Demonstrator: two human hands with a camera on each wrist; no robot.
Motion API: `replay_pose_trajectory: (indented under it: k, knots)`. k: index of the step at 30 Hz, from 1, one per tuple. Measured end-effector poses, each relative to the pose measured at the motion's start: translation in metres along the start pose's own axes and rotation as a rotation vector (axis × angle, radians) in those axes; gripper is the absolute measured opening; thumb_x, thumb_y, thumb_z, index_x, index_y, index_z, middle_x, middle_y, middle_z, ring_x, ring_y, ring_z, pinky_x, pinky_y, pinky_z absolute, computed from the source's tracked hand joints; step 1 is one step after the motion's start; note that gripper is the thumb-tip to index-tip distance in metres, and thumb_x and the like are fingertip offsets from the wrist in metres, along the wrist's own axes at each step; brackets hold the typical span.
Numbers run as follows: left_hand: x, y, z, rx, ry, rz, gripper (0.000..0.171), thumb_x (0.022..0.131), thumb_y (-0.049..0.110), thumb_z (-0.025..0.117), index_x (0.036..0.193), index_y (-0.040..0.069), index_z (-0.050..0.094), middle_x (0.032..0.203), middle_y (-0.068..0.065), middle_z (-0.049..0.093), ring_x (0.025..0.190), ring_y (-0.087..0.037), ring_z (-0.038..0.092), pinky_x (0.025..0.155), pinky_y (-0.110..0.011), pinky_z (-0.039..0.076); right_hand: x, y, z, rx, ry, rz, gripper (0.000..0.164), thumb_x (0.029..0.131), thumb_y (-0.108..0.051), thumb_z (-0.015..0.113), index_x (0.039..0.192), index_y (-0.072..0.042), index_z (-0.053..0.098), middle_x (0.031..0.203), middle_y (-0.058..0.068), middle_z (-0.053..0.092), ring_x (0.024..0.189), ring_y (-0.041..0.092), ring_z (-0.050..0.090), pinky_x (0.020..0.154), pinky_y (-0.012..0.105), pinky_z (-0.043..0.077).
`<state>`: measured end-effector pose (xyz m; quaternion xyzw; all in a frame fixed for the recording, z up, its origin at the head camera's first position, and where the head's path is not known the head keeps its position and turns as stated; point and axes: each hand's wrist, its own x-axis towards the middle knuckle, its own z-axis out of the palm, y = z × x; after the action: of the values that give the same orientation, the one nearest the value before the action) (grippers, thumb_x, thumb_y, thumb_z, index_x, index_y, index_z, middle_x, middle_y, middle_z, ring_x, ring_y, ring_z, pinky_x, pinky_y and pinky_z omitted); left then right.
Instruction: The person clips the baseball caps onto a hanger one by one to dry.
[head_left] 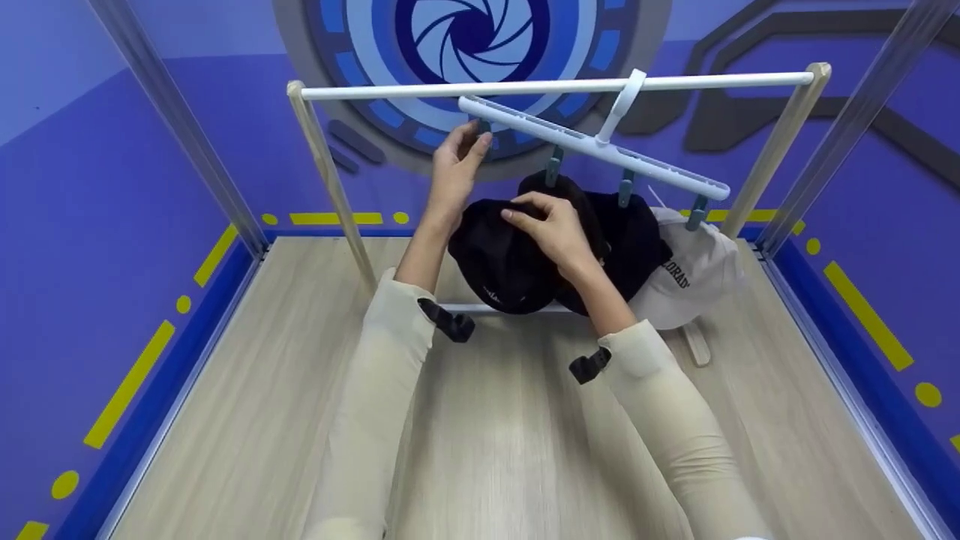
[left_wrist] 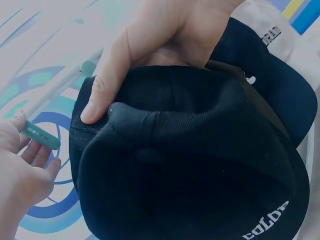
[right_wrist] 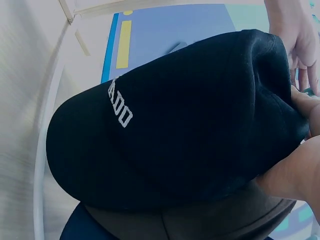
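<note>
My left hand (head_left: 451, 174) pinches a green clip (left_wrist: 41, 136) at the raised left end of a white hanger (head_left: 540, 133). With thumb and fingers, my right hand (head_left: 556, 231) holds a black cap (head_left: 491, 259) by the edge opposite its brim. White lettering shows on this cap in both wrist views. It hangs just below and right of the left hand, apart from the clip. Behind it, a dark cap (head_left: 551, 184), another black cap (head_left: 630, 244) and a white cap (head_left: 686, 281) with dark lettering hang from the other clips.
The hanger's hook (head_left: 626, 97) loops over the white rod (head_left: 420, 91) of a wooden-sided rack (head_left: 330, 172), and the hanger tilts down to the right. A lower white bar (head_left: 472, 308) crosses behind the caps. Wood-patterned floor (head_left: 495, 435) lies below, with blue walls around.
</note>
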<state>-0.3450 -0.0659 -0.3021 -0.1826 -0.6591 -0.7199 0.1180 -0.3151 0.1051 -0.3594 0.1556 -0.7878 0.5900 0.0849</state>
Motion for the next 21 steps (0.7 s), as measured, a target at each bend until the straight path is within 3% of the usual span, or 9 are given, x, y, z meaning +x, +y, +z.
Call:
replay_pose_trajectory:
  k: [7,13,21]
  knots:
    - [-0.013,-0.007,-0.006,0.012,0.011,-0.019,0.040,0.090,0.027,0.063,0.121,0.002,0.057,0.113,-0.015,0.060,0.105,-0.022,0.058,0.089,-0.030,0.047,-0.005,0.005,0.001,-0.002,0.012,-0.021,0.028,0.080,-0.038,0.075,0.100,-0.018,0.073,0.101,-0.002,0.068,0.094,0.012,0.059,0.082,0.027,0.047]
    - [-0.030,-0.003,-0.008,-0.098,0.036,-0.062,0.034,0.088,0.022,0.067,0.110,-0.002,0.059,0.106,-0.017,0.062,0.102,-0.032,0.060,0.087,-0.033,0.050,-0.013,0.006,0.001,-0.026,0.002,-0.073,0.027,0.080,-0.038,0.075,0.099,-0.019,0.073,0.100,-0.003,0.069,0.094,0.010,0.060,0.083,0.027,0.047]
    - [-0.050,-0.007,-0.010,-0.243,0.084,-0.080,0.019,0.085,0.014,0.069,0.093,-0.002,0.062,0.091,-0.012,0.061,0.087,-0.028,0.067,0.084,-0.038,0.053,-0.019,0.005,0.000,-0.066,0.002,-0.107,0.025,0.079,-0.039,0.075,0.095,-0.021,0.074,0.097,-0.006,0.070,0.092,0.008,0.061,0.083,0.026,0.047]
